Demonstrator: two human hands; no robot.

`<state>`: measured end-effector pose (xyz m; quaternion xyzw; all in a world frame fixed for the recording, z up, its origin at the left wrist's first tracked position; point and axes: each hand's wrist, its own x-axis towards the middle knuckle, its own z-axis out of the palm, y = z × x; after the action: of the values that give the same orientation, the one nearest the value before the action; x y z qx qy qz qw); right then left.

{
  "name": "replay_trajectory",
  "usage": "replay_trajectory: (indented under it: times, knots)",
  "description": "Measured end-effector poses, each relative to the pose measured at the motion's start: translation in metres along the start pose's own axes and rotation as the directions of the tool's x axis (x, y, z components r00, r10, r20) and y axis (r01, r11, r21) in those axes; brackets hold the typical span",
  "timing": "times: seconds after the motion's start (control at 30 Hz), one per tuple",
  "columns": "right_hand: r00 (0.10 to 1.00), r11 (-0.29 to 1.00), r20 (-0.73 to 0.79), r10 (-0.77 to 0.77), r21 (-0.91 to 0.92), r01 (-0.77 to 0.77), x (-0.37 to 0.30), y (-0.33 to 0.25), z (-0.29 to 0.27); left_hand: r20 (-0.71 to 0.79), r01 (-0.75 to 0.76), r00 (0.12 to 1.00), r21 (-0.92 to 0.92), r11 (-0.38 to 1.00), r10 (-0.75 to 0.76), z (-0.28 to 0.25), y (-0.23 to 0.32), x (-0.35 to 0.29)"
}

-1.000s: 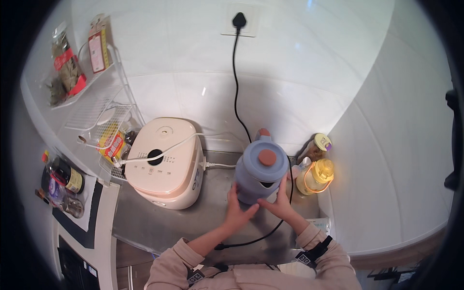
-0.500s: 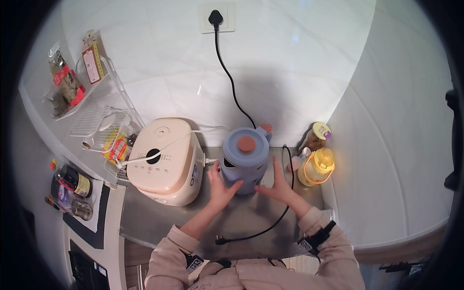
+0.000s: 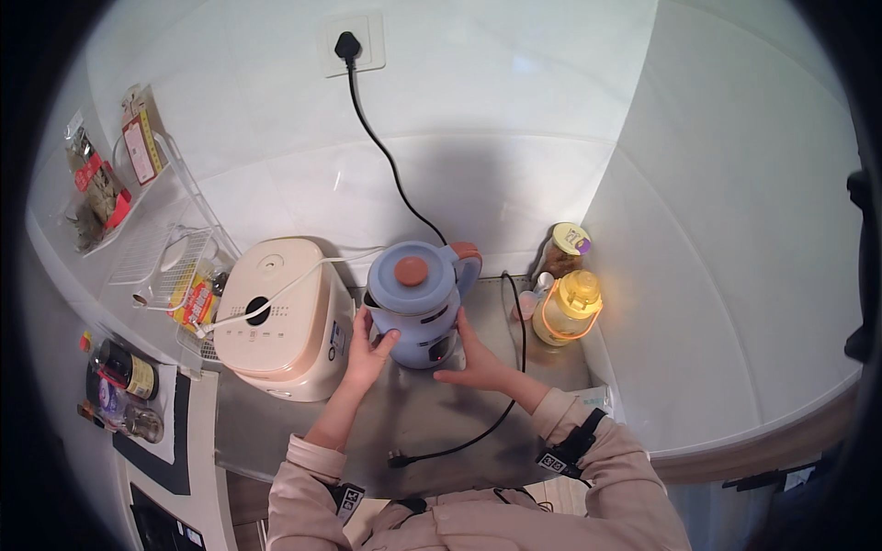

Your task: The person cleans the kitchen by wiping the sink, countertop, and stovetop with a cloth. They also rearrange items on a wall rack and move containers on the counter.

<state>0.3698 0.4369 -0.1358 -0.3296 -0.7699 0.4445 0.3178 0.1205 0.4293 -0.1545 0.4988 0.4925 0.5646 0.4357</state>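
Note:
A blue electric kettle with an orange lid knob stands on the metal counter, its handle at the back right. A dark panel with a small red light shows low on its front right. My left hand is pressed round the kettle's left side, thumb across the front. From the right, my right hand clasps the lower body, its fingers along the side and its thumb stretched toward the front. The far fingertips of both hands are partly hidden by the kettle.
Left of the kettle sits a pink-beige rice cooker with a white cord on its lid. At right stand a yellow bottle and a lidded jar. A black cord loops over the counter; another runs to the wall socket.
The kettle has turned a little: its handle has swung further to the right and the front panel now shows. My right hand has closed in on its side. The whole view has shifted.

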Motion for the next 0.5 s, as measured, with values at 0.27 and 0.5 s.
replay_trajectory:
  times: [0.27,0.5]
  knots:
    - [0.996,0.996,-0.037,-0.082,-0.044,0.08,-0.009,0.009,0.0,-0.064,-0.084,0.993,0.221,0.972,0.1,0.01,-0.007,-0.004]
    - [1.0,0.992,0.028,-0.013,0.128,0.009,-0.008,0.016,-0.014,-0.033,-0.018,0.999,0.395,0.918,0.034,0.021,0.047,-0.056]
